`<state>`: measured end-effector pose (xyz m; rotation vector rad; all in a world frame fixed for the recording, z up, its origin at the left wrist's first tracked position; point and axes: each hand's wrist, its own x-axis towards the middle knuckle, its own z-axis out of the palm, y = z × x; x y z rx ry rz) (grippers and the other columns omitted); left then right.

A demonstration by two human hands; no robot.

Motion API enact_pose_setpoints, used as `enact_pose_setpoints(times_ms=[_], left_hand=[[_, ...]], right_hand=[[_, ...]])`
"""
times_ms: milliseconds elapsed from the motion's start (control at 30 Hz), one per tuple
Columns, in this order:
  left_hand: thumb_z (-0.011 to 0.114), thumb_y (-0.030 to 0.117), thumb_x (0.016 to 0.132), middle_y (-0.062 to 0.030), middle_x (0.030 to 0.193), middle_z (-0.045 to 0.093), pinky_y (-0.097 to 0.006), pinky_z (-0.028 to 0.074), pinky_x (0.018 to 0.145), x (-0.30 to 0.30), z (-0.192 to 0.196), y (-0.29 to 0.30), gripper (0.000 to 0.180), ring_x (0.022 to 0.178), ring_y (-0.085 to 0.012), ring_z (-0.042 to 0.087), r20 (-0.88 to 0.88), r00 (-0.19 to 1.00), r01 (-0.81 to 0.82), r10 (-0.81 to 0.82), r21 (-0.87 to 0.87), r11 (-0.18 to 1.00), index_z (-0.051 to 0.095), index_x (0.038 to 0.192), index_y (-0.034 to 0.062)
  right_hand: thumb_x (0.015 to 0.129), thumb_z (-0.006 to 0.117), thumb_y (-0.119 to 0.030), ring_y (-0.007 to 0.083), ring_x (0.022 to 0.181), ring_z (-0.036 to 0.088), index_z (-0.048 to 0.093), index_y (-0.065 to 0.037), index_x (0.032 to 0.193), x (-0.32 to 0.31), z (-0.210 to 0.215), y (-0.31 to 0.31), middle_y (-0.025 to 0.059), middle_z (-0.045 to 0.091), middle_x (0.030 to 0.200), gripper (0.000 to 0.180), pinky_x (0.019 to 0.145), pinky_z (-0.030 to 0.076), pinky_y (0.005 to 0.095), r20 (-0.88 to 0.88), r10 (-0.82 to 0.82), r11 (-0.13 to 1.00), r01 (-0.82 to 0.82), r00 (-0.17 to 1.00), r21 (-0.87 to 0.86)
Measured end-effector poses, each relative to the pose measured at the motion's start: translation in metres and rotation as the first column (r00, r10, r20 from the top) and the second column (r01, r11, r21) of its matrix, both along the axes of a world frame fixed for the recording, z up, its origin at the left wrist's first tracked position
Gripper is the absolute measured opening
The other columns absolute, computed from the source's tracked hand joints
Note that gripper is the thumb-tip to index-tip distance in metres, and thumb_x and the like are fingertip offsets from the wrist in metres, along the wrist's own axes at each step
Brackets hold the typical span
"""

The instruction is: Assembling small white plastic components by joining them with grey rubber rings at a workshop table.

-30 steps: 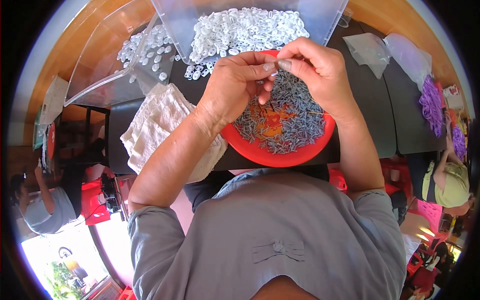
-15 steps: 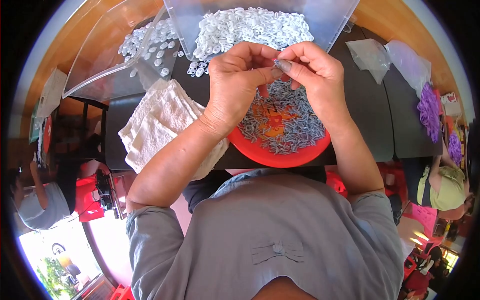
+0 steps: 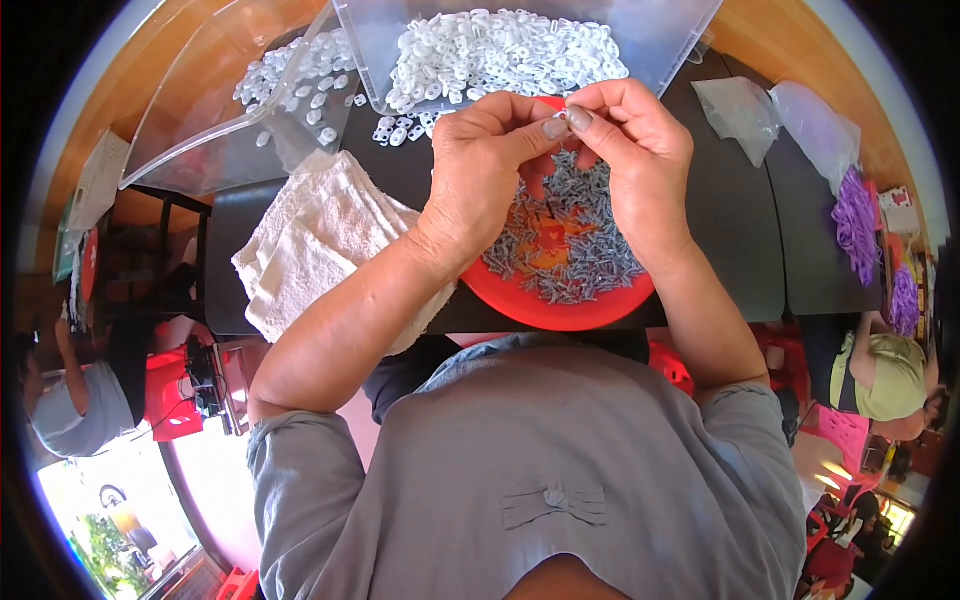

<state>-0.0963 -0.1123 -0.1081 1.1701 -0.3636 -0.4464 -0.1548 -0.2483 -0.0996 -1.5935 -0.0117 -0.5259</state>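
My left hand [image 3: 482, 160] and my right hand [image 3: 637, 150] meet fingertip to fingertip above the far part of a red bowl [image 3: 560, 318]. Both are closed in a pinch on a small white plastic piece [image 3: 562, 116], mostly covered by the thumbs and fingers. Many small, slim grey screws [image 3: 590, 265] lie in the bowl, around an orange and red pattern on its bottom. Just beyond my hands, a clear plastic bin [image 3: 368, 60] holds a heap of white oval plastic pieces with holes [image 3: 500, 50].
A folded cream towel [image 3: 320, 240] lies on the dark table [image 3: 735, 215] by my left forearm. Loose white pieces [image 3: 400, 133] sit beside the bin, near a clear plastic lid [image 3: 200, 130]. Plastic bags [image 3: 740, 110] and purple cord [image 3: 855, 225] are at right. Other people sit at both sides.
My hands have shifted slightly right and turned a little, their thumbs drawn slightly apart. The pinch remains closed. The whole view has shifted slightly.
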Motion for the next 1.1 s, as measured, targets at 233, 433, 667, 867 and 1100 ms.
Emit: enact_pose_setpoints(times_ms=[233,433,667,867,1100], left_hand=[[0.058,0.011,0.092,-0.0076,0.079,0.061,-0.027,0.045,0.052,0.005,0.003,0.006,0.014,0.063,-0.0151,0.058,-0.083,0.996,0.035,-0.035,-0.008,0.999,0.062,0.094,-0.0033],[0.056,0.011,0.093,-0.0076,0.08,0.061,-0.027,0.045,0.052,0.004,0.004,0.006,0.015,0.063,-0.0149,0.058,-0.092,0.995,0.039,-0.039,-0.004,0.999,0.062,0.095,-0.0031],[0.056,0.013,0.094,-0.0063,0.081,0.062,-0.026,0.045,0.052,0.002,0.002,0.003,0.016,0.063,-0.0132,0.058,-0.076,0.996,0.055,-0.054,0.017,0.998,0.061,0.098,-0.0021],[0.057,0.012,0.094,-0.0059,0.08,0.062,-0.025,0.045,0.05,0.004,0.001,0.004,0.015,0.063,-0.0127,0.057,-0.044,0.999,0.033,-0.032,0.038,0.999,0.061,0.098,-0.0021],[0.058,0.01,0.093,-0.0054,0.079,0.062,-0.024,0.045,0.049,0.001,0.002,0.005,0.013,0.062,-0.0118,0.057,0.0,1.0,0.025,-0.025,0.059,0.998,0.062,0.097,-0.0025]], right_hand=[[0.09,0.061,-0.007,0.0088,0.073,0.059,0.063,0.0,0.098,0.002,0.005,-0.007,0.0027,0.064,0.083,0.011,0.06,0.044,0.0219,-0.07,0.028,0.998,-0.032,0.997,-0.046],[0.091,0.061,-0.01,0.0059,0.072,0.057,0.063,-0.001,0.097,0.002,0.003,-0.008,0.0006,0.062,0.079,0.011,0.06,0.043,0.0198,-0.075,0.026,0.986,-0.038,0.997,-0.161],[0.092,0.061,-0.011,0.0042,0.071,0.056,0.063,-0.002,0.096,0.003,0.0,-0.012,-0.0015,0.061,0.078,0.01,0.057,0.044,0.0192,-0.015,-0.017,0.947,0.011,1.0,-0.322],[0.092,0.061,-0.011,0.0036,0.071,0.055,0.063,-0.003,0.095,0.004,-0.002,-0.011,-0.002,0.061,0.078,0.009,0.057,0.045,0.0194,0.07,-0.047,0.916,0.071,0.996,-0.395],[0.09,0.062,-0.003,0.0045,0.066,0.052,0.061,-0.001,0.093,0.006,-0.003,-0.01,-0.0006,0.061,0.076,0.005,0.056,0.042,0.0202,0.186,-0.029,0.856,0.121,0.982,-0.502]])
